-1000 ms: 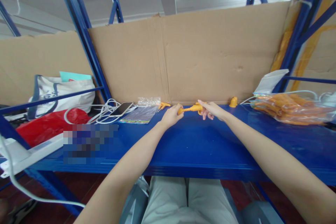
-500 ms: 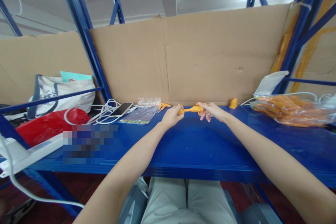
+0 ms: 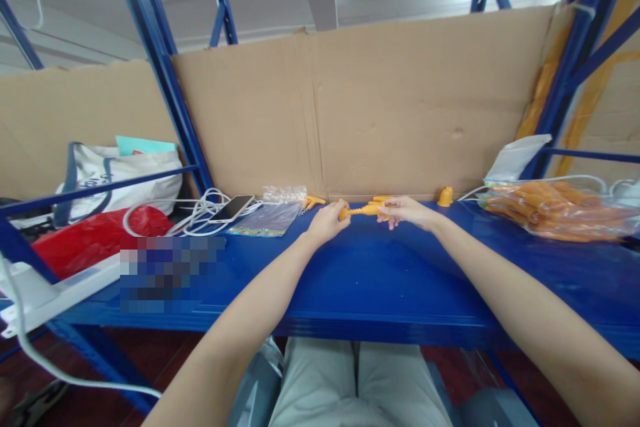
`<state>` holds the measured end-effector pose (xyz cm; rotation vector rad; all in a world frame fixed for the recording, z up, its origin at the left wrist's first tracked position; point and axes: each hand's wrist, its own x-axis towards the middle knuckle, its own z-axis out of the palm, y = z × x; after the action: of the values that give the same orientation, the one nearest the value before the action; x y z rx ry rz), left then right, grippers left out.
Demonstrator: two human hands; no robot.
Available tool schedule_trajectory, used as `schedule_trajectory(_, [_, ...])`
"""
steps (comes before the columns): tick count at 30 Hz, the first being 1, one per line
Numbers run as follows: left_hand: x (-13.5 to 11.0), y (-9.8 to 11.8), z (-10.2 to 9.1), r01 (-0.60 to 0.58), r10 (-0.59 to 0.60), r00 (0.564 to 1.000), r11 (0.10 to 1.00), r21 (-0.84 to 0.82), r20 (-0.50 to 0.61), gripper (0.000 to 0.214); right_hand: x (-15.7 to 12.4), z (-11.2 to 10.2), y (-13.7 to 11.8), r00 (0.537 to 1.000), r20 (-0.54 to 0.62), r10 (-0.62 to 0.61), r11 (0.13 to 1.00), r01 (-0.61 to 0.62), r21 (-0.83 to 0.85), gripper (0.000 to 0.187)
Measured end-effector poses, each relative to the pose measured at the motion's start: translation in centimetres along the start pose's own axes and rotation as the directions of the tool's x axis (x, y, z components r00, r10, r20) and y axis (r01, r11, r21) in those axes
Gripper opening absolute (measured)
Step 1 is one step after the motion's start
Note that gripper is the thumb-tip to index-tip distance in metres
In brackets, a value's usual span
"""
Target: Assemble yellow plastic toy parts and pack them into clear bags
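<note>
Both my hands hold one small orange plastic toy (image 3: 361,210) just above the blue shelf (image 3: 380,280), near the cardboard back wall. My left hand (image 3: 326,221) is closed round the toy's left end. My right hand (image 3: 405,211) pinches its right end, where short orange prongs stick out past the fingers. A second orange piece (image 3: 313,201) lies on the shelf just left of my left hand. A small orange cone-shaped piece (image 3: 445,197) stands upright to the right of my right hand.
A clear bag of orange pieces (image 3: 555,208) lies at the right. A phone (image 3: 231,207), white cables (image 3: 200,210) and clear plastic bags (image 3: 267,218) lie at the left, with a red bag (image 3: 85,240) and a white tote (image 3: 117,177) beyond. Blue uprights (image 3: 165,80) frame the shelf.
My right hand has shifted its grip on the toy's right end, the fingers now lying flatter over it. The left hand and the toy stay in place.
</note>
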<state>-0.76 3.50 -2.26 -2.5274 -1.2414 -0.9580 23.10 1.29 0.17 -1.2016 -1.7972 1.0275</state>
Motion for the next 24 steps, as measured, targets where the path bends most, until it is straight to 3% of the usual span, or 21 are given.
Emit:
schedule_trajectory(10, [0.0,0.0,0.0,-0.018,0.017,0.999,0.999,-0.038,-0.035,0.016,0.0,0.2,0.1,0.999,0.001,0.039,0.998,-0.039,0.039,0.049])
schedule_trajectory(24, [0.1,0.0,-0.2,-0.015,0.013,0.999,0.997,-0.074,-0.034,0.014,0.3,1.2,-0.2,0.985,-0.055,0.162,0.972,-0.150,0.179,0.044])
